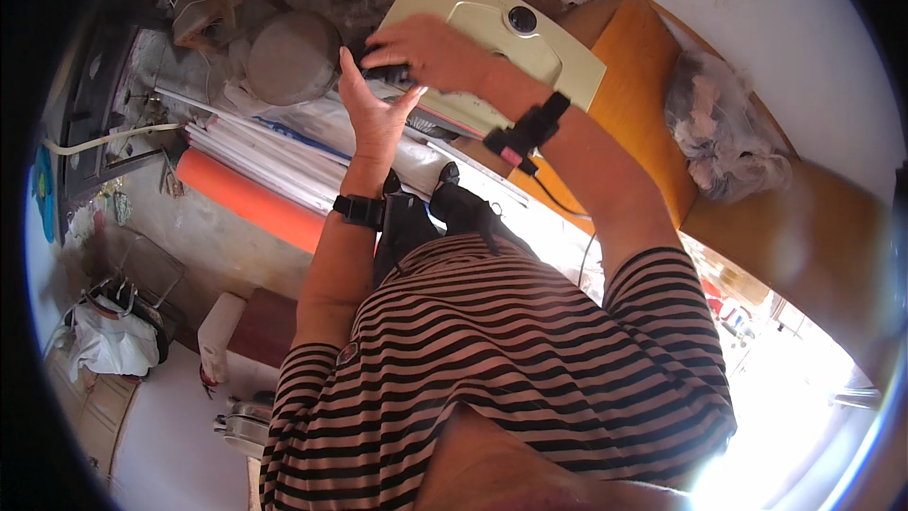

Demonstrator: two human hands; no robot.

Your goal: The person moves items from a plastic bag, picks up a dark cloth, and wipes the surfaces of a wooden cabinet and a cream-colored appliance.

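Observation:
My left hand [374, 117] is raised, palm up, with its thumb and fingers spread around the near side of a small dark object [391, 73]. From the right, my right hand [424, 50] reaches over the same object, its fingers bent around it. The object is blurred and partly covered, so its kind cannot be told. Both hands are above the near left edge of a cream appliance panel [489, 11] with a black round knob [522, 19]. A black strap with a small device is on each wrist.
A round grey lid or stool top [294, 57] stands left of the hands. Long white tubes [266, 163] and an orange roll [245, 199] lie below it. An orange-brown wooden surface [638, 99] and a clear plastic bag [723, 128] are at the right.

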